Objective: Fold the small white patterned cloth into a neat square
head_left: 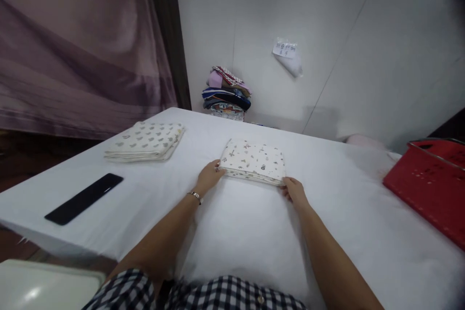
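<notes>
A folded white cloth [254,159] with a small scattered print lies on the white-covered table [250,232] in front of me. My left hand [210,176] pinches its near left corner, a bracelet on that wrist. At the near right corner, my right hand [294,191] grips the cloth between thumb and fingers. Several layers show along the near edge. Further left rests another folded cloth [147,140], cream with grey printed shapes, which neither hand touches.
A flat black object [85,198] lies on the table at left. On the right stands a red plastic basket [428,186] with a metal handle. Folded fabrics [227,92] are stacked beyond the far edge, against the wall. A purple curtain [80,48] hangs at left.
</notes>
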`<state>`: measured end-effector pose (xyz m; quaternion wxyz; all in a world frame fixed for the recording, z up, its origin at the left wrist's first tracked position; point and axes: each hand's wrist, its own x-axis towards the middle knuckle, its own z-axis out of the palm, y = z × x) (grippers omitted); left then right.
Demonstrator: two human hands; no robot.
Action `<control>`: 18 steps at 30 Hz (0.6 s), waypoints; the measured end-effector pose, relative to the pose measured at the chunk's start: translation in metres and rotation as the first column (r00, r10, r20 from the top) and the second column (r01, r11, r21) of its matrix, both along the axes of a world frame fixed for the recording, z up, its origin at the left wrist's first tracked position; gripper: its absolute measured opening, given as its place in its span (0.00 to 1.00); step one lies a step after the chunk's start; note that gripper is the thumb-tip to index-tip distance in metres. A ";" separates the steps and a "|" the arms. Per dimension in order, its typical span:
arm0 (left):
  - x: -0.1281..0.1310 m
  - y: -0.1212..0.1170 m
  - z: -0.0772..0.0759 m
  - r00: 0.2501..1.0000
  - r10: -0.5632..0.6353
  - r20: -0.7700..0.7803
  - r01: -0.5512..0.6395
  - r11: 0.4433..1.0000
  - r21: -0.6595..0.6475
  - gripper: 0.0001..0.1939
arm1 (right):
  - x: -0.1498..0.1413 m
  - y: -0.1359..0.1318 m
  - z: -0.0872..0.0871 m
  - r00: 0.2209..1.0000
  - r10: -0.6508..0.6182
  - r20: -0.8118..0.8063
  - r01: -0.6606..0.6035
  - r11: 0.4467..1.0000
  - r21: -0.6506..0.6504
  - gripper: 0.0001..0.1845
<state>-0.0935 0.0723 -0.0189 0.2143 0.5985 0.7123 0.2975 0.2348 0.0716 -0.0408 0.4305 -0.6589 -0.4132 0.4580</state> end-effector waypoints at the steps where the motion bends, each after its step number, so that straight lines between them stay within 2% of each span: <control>1: 0.001 0.002 0.001 1.000 -0.006 -0.012 0.006 1.000 -0.024 0.29 | 0.000 0.001 0.000 1.000 0.002 -0.003 -0.002 1.000 -0.005 0.14; 6: 0.006 0.016 0.012 0.998 0.051 -0.032 -0.056 0.986 -0.154 0.33 | -0.002 0.007 0.001 1.000 -0.003 0.012 0.004 0.997 -0.077 0.11; 9: 0.007 0.029 0.014 0.995 0.090 -0.030 -0.094 0.974 -0.204 0.28 | -0.003 0.011 0.003 1.000 -0.020 0.008 0.021 0.992 -0.122 0.14; 13: 0.004 0.045 0.009 0.998 0.059 0.017 -0.052 0.964 -0.262 0.17 | -0.005 0.013 0.012 1.000 -0.030 0.003 0.030 0.980 -0.198 0.22; 18: 0.001 0.051 0.003 0.993 0.087 0.082 -0.061 0.959 -0.278 0.16 | -0.005 0.011 0.023 0.998 0.001 -0.069 -0.020 0.964 -0.264 0.25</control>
